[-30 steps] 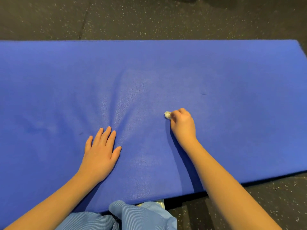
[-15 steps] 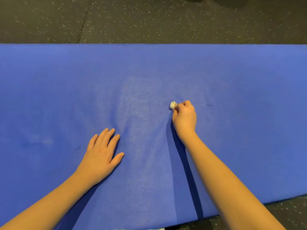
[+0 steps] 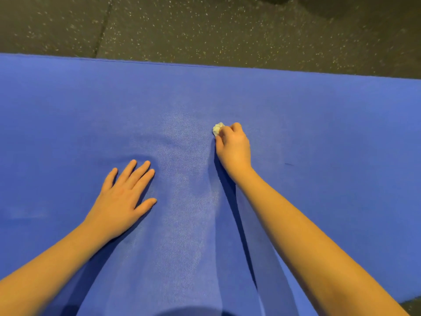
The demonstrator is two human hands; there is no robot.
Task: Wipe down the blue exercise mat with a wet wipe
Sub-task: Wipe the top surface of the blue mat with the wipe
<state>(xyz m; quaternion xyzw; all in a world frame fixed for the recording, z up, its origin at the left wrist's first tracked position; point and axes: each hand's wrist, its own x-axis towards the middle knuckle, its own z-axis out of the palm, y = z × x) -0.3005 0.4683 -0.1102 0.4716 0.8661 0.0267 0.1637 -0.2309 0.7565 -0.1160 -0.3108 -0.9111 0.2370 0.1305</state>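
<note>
The blue exercise mat fills most of the head view, lying flat on the floor. My right hand is curled round a small balled-up white wet wipe and presses it on the mat near its middle; only the wipe's tip shows past the fingers. My left hand lies flat on the mat with straight, spread fingers, to the left of and nearer to me than the right hand. A paler, damp-looking streak runs down the mat between the two hands.
Dark speckled rubber floor lies beyond the mat's far edge, with a seam at the upper left. A small patch of floor shows at the bottom right corner. A short dark mark sits on the mat right of my right hand.
My right hand has pushed the wipe away from me, toward the mat's far edge. The view has moved forward, and the blue clothing at the bottom has dropped out of view.
</note>
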